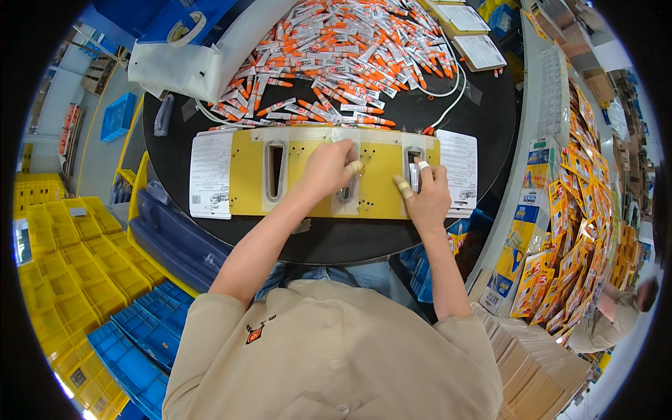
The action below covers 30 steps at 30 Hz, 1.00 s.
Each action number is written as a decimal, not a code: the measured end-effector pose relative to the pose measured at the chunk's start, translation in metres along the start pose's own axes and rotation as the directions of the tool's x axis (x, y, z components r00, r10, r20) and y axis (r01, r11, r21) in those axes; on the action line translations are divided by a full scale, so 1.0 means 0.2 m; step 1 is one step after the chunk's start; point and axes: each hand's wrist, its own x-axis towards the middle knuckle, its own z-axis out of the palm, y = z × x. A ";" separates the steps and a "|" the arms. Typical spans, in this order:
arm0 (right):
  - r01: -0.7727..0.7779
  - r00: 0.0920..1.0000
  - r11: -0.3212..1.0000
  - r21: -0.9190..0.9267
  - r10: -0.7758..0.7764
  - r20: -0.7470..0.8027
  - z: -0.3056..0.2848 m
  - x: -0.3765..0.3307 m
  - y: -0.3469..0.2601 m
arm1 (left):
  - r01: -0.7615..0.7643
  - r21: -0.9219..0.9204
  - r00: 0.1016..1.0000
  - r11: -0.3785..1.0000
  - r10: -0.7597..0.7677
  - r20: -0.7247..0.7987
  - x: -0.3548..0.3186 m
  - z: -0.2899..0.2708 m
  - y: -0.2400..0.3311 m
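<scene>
A yellow flat jig (247,171) with three long slots lies across the black round table, over white printed cards (211,168) that stick out at both ends. My left hand (329,169) is over the middle slot (344,187), its fingers closed together; what they hold, if anything, is hidden under them. My right hand (428,197) rests at the right slot, thumb and index finger apart on either side of it. Pale covers wrap several fingertips. Something light shows inside that slot, too small to name. The left slot (276,171) is uncovered.
Beyond the jig spreads a big heap of small white tubes with orange caps (336,49). White cables (448,91) run round it. Clipboards (479,51) lie at the far right. Yellow bins (84,231) and blue crates (140,329) stand left; orange-yellow packs (560,238) and cardboard (532,364) right.
</scene>
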 end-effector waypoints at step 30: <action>0.430 0.777 0.846 0.313 -0.524 0.348 -0.11 0.53 -0.35 | 0.039 0.342 0.820 0.939 0.166 -0.548 0.12 -0.59 -0.68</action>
